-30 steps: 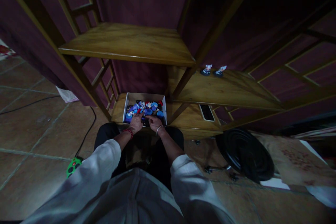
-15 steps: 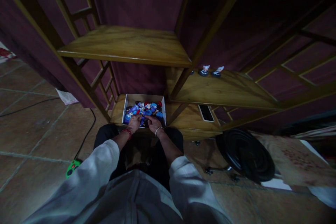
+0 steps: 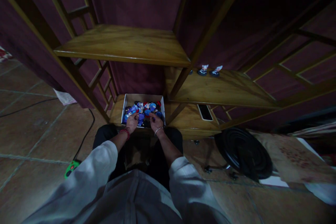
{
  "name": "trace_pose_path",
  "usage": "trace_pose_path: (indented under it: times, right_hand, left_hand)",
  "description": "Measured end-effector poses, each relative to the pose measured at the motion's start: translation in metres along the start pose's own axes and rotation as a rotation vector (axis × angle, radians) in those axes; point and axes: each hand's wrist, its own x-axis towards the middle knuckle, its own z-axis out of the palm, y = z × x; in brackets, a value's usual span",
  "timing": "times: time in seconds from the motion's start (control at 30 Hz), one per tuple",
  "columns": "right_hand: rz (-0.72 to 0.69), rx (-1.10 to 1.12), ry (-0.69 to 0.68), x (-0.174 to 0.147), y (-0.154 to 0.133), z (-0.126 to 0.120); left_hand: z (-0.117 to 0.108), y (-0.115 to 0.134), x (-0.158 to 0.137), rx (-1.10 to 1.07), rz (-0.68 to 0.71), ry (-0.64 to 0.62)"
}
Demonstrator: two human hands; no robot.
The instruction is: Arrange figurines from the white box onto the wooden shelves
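Observation:
A shallow white box (image 3: 163, 112) on the lowest shelf holds several small figurines (image 3: 153, 106) in blue, purple, white and red, heaped together. My left hand (image 3: 131, 122), with a red bead bracelet at the wrist, reaches over the box's front left. Its fingers are pinched on a purple figurine (image 3: 141, 117). At the front right of the box is my right hand (image 3: 156, 122), wearing a pale bracelet. Its fingers point left over the heap, apart from the purple figurine, and look parted with nothing seen in them.
Two small figurines (image 3: 203, 70) on dark bases stand on the middle right shelf (image 3: 225, 85), a third partly hidden by a post. A phone (image 3: 205, 112) lies on the lower shelf. Above the box juts a wooden shelf (image 3: 123, 43). A black round stool (image 3: 244, 154) is at right, a green power strip (image 3: 71, 168) at left.
My hands were together at the purple figurine. Now they have drawn apart, the right one away to the right, and the purple figurine shows more fully by my left fingers.

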Motion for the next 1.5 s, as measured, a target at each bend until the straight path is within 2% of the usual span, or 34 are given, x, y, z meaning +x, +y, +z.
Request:
trace_pose_path:
  times: [0.1,0.2,0.33,0.53,0.87,1.13,1.3,1.5]
  right_hand:
    - [0.092,-0.017,0.109,0.004,0.002,-0.003]
    - [0.142,-0.103,0.137,0.008,0.004,-0.011]
    - [0.08,-0.223,0.076,0.009,0.007,-0.018]
    - [0.015,-0.381,-0.017,0.005,0.006,-0.016]
    - [-0.026,-0.573,-0.107,0.004,0.0,-0.019]
    - [0.0,-0.675,-0.207,0.009,-0.012,-0.024]
    - [0.102,-0.645,-0.268,0.01,-0.012,-0.026]
    - [0.152,-0.459,-0.172,0.017,-0.007,-0.02]
  left_hand:
    - [0.0,0.001,0.0,0.03,-0.021,-0.007]
    - [0.0,0.001,0.0,0.048,-0.038,-0.014]
    - [-0.001,0.002,0.0,0.056,-0.04,-0.031]
    - [-0.002,0.003,-0.001,0.073,-0.005,-0.016]
    - [-0.004,0.004,0.0,0.093,-0.018,-0.057]
    - [-0.004,0.003,-0.001,0.071,0.002,-0.048]
    - [-0.003,0.001,0.002,0.071,-0.011,-0.051]
    - [-0.003,0.001,0.002,0.059,-0.016,-0.059]
